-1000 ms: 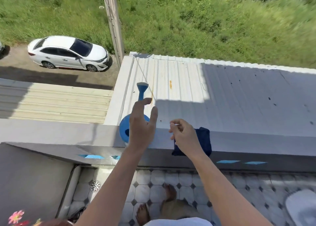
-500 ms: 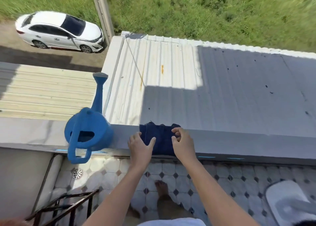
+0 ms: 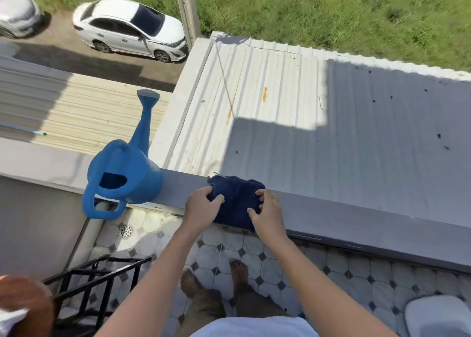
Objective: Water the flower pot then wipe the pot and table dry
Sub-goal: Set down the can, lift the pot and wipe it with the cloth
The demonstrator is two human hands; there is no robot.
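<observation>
Hands, left (image 3: 201, 210) and right (image 3: 267, 209), pinch opposite edges of the dark blue cloth (image 3: 235, 200) draped over the ledge (image 3: 356, 217) beside the watering can (image 3: 125, 176); soft, light, probably best gathered by its edges.

Dark blue cloth (image 3: 235, 201) draped over grey ledge (image 3: 356, 217).

both my bare forearms reach forward and slightly inward. my left hand (image 3: 201, 210) and right hand (image 3: 267, 209) sit side by side, palms down, fingers (image 3: 216, 198) curled and pinching dark fabric. my bare feet stand below.
</observation>
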